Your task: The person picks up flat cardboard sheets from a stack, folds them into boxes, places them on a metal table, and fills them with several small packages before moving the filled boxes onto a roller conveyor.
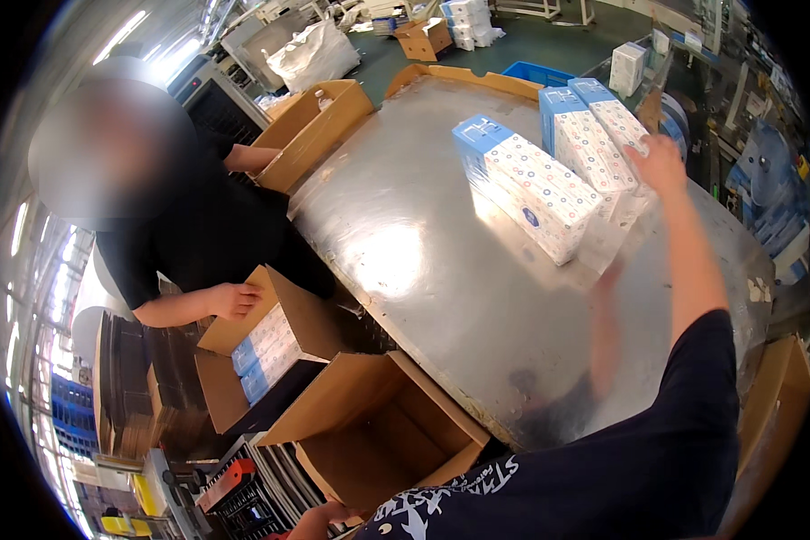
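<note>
My right hand (pixel 661 166) reaches across the metal table, its fingers curled round the right side of a long film-wrapped pack (pixel 610 112), white with small dots and a blue end. Right beside it lies a matching pack (pixel 585 144). A third pack (pixel 531 187) lies farther left, set apart at an angle. At the lower edge, my left hand (pixel 327 517) is partly in view, fingers bent against the near lower edge of an open cardboard box (pixel 382 432). That box leans at the table's edge with its opening toward me; no pack shows inside.
The metal table (pixel 477 315) fills the middle. To the left, a co-worker's hand (pixel 234 300) touches a box (pixel 301 315) with blue-and-white packs inside. Another carton (pixel 319 135) stands at the table's far left. A blue crate (pixel 538 74) sits beyond; machinery (pixel 765 171) is at right.
</note>
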